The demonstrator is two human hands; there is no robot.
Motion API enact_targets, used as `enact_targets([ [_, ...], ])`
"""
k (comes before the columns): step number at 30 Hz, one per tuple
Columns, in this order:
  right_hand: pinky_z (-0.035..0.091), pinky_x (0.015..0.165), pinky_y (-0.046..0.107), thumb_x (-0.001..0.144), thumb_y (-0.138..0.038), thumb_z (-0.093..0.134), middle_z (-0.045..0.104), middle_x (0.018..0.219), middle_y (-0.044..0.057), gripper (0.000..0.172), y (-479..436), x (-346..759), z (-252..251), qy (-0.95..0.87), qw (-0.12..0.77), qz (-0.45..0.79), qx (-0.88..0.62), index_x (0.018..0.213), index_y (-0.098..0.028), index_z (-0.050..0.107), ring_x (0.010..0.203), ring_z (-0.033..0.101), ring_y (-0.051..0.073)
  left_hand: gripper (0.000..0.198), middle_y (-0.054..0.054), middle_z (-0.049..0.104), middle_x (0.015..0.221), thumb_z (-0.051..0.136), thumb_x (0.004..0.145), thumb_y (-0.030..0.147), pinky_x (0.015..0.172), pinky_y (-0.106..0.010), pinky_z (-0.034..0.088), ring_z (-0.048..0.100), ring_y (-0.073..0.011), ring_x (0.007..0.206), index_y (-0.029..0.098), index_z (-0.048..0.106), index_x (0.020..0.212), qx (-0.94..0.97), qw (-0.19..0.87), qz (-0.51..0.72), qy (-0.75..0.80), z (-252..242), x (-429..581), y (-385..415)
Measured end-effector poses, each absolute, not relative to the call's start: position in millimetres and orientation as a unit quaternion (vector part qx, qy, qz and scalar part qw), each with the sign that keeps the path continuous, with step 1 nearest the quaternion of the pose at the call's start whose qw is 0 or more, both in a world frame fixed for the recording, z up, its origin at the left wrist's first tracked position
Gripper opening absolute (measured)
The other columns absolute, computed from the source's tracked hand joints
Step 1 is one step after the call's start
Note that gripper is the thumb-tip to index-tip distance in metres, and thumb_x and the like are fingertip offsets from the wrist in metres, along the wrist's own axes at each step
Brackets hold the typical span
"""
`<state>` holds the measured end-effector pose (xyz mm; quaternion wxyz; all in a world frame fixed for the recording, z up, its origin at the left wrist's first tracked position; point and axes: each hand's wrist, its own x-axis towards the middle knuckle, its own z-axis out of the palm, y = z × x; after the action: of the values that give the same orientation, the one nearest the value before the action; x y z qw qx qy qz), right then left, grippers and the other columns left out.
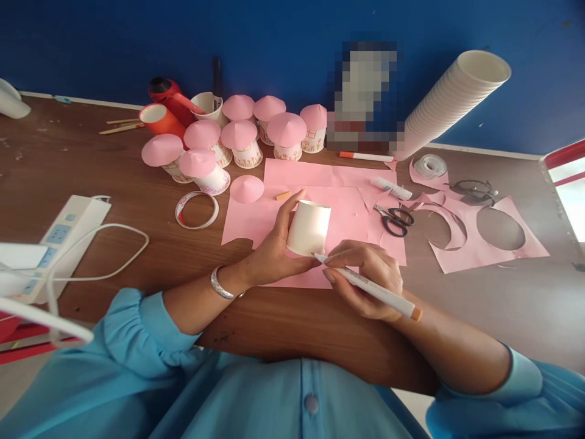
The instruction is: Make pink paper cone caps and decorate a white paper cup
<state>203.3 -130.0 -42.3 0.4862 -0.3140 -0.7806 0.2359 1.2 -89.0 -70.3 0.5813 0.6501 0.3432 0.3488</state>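
My left hand (278,247) is wrapped round a plain white paper cup (309,227), which is upside down with its rim toward me. In my right hand (368,274) is a white marker (372,290) with an orange-brown end, gripped like a pen. Its tip meets the cup near the rim, or comes very close; I cannot tell which. Pink paper sheets (269,228) lie beneath both hands. A small orange-brown marker cap (283,196) rests on the paper, left of the cup. Just beyond, a pink paper cone (247,189) sits on the table.
Several decorated cups with pink cone roofs (287,129) stand at the back. Black-handled scissors (397,221), a glue stick (391,188) and cut pink scraps (507,235) lie to the right. A tall cup stack (452,100) leans at the wall. Left are a tape roll (197,225) and power strip (68,244).
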Motion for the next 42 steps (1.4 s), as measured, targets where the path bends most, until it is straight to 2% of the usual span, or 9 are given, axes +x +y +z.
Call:
enact_targets([
  [8, 0.055, 0.057, 0.032, 0.092, -0.012, 0.067, 0.071, 0.077, 0.004, 0.015, -131, 202, -40, -0.754, 0.497, 0.281, -0.325, 0.102, -0.024, 0.063, 0.068, 0.070, 0.019, 0.120, -0.014, 0.044, 0.152, 0.089, 0.078, 0.043, 0.111, -0.051, 0.048, 0.054, -0.0319, 0.131, 0.038, 0.006, 0.165, 0.644, 0.583, 0.349, 0.352, -74, -2, -89],
  [12, 0.055, 0.060, 0.033, 0.094, -0.014, 0.066, 0.069, 0.079, 0.004, 0.009, -131, 204, -39, -0.712, 0.511, 0.360, -0.321, 0.100, -0.022, 0.064, 0.070, 0.068, 0.018, 0.124, -0.013, 0.039, 0.156, 0.090, 0.076, 0.043, 0.111, -0.054, 0.049, 0.054, -0.0333, 0.133, 0.044, 0.002, 0.164, 0.626, 0.613, 0.349, 0.332, -73, -2, -90],
  [16, 0.056, 0.067, 0.036, 0.097, -0.020, 0.066, 0.069, 0.084, 0.004, 0.006, -131, 207, -46, -0.657, 0.521, 0.426, -0.339, 0.102, -0.022, 0.065, 0.075, 0.067, 0.019, 0.119, -0.011, 0.040, 0.156, 0.085, 0.081, 0.045, 0.109, -0.056, 0.051, 0.055, -0.0336, 0.132, 0.047, 0.000, 0.165, 0.601, 0.656, 0.341, 0.304, -68, -5, -91],
  [20, 0.057, 0.070, 0.037, 0.098, -0.020, 0.067, 0.069, 0.087, 0.003, 0.007, -131, 208, -52, -0.626, 0.529, 0.468, -0.330, 0.104, -0.023, 0.066, 0.076, 0.068, 0.019, 0.105, -0.008, 0.040, 0.157, 0.076, 0.089, 0.043, 0.109, -0.052, 0.052, 0.058, -0.0292, 0.127, 0.051, 0.003, 0.164, 0.582, 0.678, 0.343, 0.291, -66, -7, -90],
  [23, 0.057, 0.069, 0.036, 0.099, -0.021, 0.066, 0.069, 0.086, 0.002, 0.006, -130, 208, -53, -0.611, 0.540, 0.480, -0.323, 0.104, -0.023, 0.066, 0.075, 0.069, 0.018, 0.107, -0.007, 0.041, 0.157, 0.078, 0.088, 0.040, 0.110, -0.049, 0.051, 0.056, -0.0283, 0.131, 0.051, 0.003, 0.164, 0.579, 0.677, 0.350, 0.291, -66, -7, -89],
  [30, 0.056, 0.064, 0.037, 0.096, -0.020, 0.066, 0.070, 0.082, 0.004, 0.005, -130, 209, -44, -0.663, 0.530, 0.398, -0.348, 0.100, -0.023, 0.066, 0.072, 0.067, 0.020, 0.115, -0.012, 0.043, 0.155, 0.094, 0.069, 0.042, 0.106, -0.047, 0.052, 0.051, -0.0336, 0.135, 0.039, 0.025, 0.161, 0.567, 0.661, 0.380, 0.312, -65, -4, -85],
  [34, 0.055, 0.058, 0.034, 0.093, -0.014, 0.065, 0.070, 0.077, 0.003, 0.011, -132, 205, -38, -0.711, 0.521, 0.316, -0.351, 0.099, -0.023, 0.064, 0.067, 0.068, 0.019, 0.094, -0.010, 0.063, 0.124, 0.095, 0.068, 0.045, 0.090, -0.043, 0.056, 0.062, -0.0293, 0.110, 0.028, 0.048, 0.147, 0.538, 0.695, 0.356, 0.319, -65, -3, -83],
  [36, 0.056, 0.057, 0.033, 0.092, -0.012, 0.065, 0.070, 0.076, 0.003, 0.015, -132, 203, -36, -0.733, 0.516, 0.284, -0.341, 0.101, -0.024, 0.063, 0.066, 0.069, 0.019, 0.085, -0.007, 0.066, 0.111, 0.094, 0.068, 0.043, 0.086, -0.041, 0.056, 0.064, -0.0274, 0.102, 0.026, 0.053, 0.141, 0.521, 0.713, 0.351, 0.312, -64, -3, -83],
  [42, 0.055, 0.056, 0.032, 0.090, -0.011, 0.068, 0.070, 0.076, 0.003, 0.018, -133, 203, -36, -0.745, 0.513, 0.260, -0.339, 0.101, -0.024, 0.063, 0.067, 0.070, 0.019, 0.080, -0.008, 0.067, 0.117, 0.095, 0.068, 0.037, 0.089, -0.040, 0.055, 0.064, -0.0296, 0.111, 0.025, 0.056, 0.137, 0.494, 0.722, 0.360, 0.324, -63, -3, -84],
])
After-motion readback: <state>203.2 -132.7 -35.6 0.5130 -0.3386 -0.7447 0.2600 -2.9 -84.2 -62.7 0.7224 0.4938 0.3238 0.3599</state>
